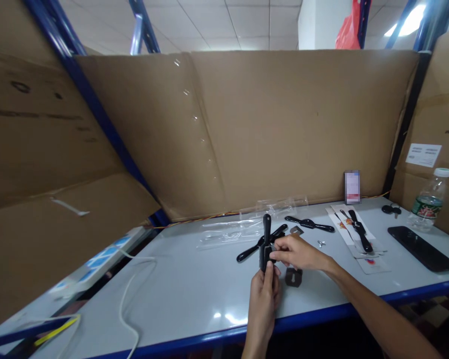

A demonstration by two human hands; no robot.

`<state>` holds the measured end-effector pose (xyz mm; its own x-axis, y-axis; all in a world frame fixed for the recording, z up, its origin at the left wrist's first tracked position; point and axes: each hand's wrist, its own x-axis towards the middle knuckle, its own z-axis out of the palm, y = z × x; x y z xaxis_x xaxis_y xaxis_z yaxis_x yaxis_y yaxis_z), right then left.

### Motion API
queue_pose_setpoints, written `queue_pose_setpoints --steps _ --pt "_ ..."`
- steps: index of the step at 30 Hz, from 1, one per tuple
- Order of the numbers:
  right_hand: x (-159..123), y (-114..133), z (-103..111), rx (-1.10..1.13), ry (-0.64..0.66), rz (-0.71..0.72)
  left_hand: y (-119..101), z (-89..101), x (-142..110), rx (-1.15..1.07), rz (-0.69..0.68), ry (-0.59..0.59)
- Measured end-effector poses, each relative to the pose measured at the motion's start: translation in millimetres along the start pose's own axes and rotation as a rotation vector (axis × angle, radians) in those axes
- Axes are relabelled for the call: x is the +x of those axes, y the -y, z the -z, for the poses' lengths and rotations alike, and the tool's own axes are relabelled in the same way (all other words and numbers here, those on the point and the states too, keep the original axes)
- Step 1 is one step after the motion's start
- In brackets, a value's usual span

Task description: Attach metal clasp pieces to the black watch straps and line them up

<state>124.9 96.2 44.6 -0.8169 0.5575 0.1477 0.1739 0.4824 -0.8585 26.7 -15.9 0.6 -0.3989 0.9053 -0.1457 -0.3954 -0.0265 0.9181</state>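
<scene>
My left hand [264, 294] is closed around the lower end of a black propeller blade [266, 234] that stands upright above the white bench [194, 284]. My right hand [297, 252] pinches the same piece at its middle, fingers pressed together on the hub. A second black propeller [252, 248] lies flat just behind the hands. A small dark square plate [294, 277] rests on the bench right under my right wrist.
Another black propeller [310, 225], a small metal plate [296, 230], clear plastic bags [243, 227], paper packets with a propeller [359, 232], a black phone [422, 248], a water bottle [430, 200] and a white cable [129, 294] lie about. Cardboard walls surround the bench.
</scene>
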Motion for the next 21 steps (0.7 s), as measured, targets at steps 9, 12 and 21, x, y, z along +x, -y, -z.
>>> queue_pose_setpoints --steps 9,12,21 --pt "-1 -1 3 0.054 0.057 0.02 3 -1.4 1 0.021 -0.033 -0.002" --pt "-2 0 4 0.068 0.078 0.001 2 -1.1 0 0.012 -0.037 0.005" --pt "-5 10 5 -0.046 0.032 0.082 1 -1.8 1 0.006 -0.02 0.005"
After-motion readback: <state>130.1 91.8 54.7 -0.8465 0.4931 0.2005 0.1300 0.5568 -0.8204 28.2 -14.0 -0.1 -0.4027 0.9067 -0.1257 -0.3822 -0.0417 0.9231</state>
